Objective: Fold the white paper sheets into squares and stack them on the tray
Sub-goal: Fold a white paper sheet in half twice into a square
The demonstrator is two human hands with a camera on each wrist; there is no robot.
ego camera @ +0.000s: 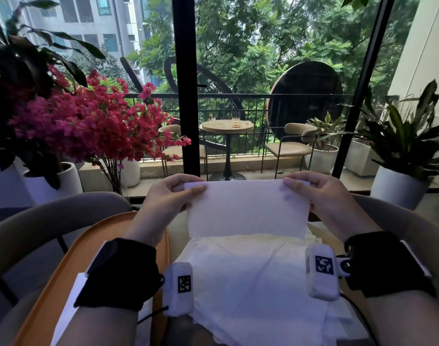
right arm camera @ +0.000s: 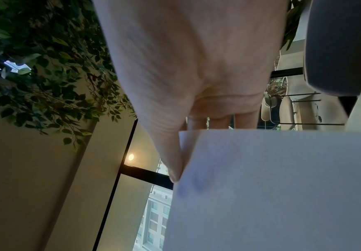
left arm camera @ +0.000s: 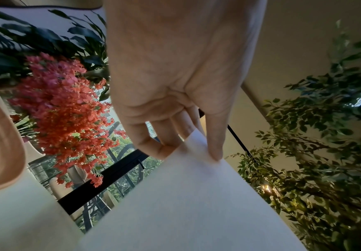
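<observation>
I hold a white paper sheet [ego camera: 246, 211] up in the air in front of me, folded over so it hangs doubled from its top edge. My left hand [ego camera: 178, 193] pinches its top left corner, thumb in front and fingers behind; the left wrist view shows the same pinch on the sheet [left arm camera: 186, 195]. My right hand [ego camera: 305, 191] pinches the top right corner, and the right wrist view shows the thumb pressed to the sheet [right arm camera: 271, 186]. Below lies a pile of loose white sheets [ego camera: 243, 283]. An orange tray [ego camera: 71, 265] sits at lower left under my left forearm.
A flat white sheet [ego camera: 68, 308] lies on the tray. Grey chair backs curve at left [ego camera: 51, 213] and right [ego camera: 413, 221]. Potted red flowers [ego camera: 88, 121] stand at left, a green plant in a white pot [ego camera: 400, 186] at right, before a glass wall.
</observation>
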